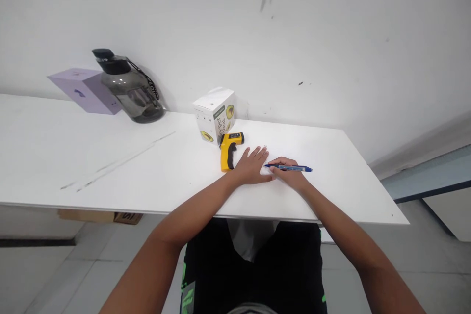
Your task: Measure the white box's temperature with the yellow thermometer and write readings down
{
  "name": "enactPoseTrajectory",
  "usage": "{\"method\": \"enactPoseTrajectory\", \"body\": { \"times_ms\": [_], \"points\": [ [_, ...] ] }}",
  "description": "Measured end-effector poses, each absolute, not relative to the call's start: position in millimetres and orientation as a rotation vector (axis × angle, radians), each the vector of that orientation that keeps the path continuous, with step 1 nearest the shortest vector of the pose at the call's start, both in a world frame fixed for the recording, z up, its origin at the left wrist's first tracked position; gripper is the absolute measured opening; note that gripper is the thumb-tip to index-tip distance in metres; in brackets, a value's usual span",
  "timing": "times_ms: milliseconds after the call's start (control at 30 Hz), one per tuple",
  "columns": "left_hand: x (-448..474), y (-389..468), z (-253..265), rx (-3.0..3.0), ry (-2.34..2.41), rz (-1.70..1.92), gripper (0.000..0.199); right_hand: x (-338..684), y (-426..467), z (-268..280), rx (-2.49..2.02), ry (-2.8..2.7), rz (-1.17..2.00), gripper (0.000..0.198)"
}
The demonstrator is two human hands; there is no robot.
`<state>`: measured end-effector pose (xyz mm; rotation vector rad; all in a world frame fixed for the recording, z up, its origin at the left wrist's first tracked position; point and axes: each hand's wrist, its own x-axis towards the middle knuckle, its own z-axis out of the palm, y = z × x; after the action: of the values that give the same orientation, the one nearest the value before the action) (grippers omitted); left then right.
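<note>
My right hand (289, 171) is closed around a blue pen (296, 168), whose tip points left toward my other hand. Palm down, with its fingers spread, my left hand (253, 167) lies flat on the white table (147, 171). Whether paper lies beneath it I cannot tell; some faint marks show near its fingertips. Just left of that hand lies a yellow and black infrared thermometer (227, 152), shaped like a pistol. Behind the thermometer stands a white box (213, 117) with avocado pictures, close against it.
Against the wall at the back left stands a dark, see-through water bottle (134, 93) with a black lid. A lilac box (86, 91) is beside it. Under the table, a cardboard box (95, 216) shows at the left. The table's right edge (375, 176) slants toward me.
</note>
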<state>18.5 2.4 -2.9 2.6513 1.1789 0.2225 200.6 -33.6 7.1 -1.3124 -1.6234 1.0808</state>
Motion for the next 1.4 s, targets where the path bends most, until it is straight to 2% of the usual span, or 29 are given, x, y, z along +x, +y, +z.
{"method": "enactPoseTrajectory", "body": {
  "times_ms": [133, 1400],
  "points": [
    [17.9, 2.0, -2.7, 2.662, 1.168, 0.216, 0.092, 197.0, -34.2, 7.5, -1.382, -1.685, 1.052, 0.016],
    [19.1, -0.8, 1.0, 2.669, 1.178, 0.207, 0.085, 197.4, -34.6, 9.5, -1.416, -1.756, 1.024, 0.013]
  ]
}}
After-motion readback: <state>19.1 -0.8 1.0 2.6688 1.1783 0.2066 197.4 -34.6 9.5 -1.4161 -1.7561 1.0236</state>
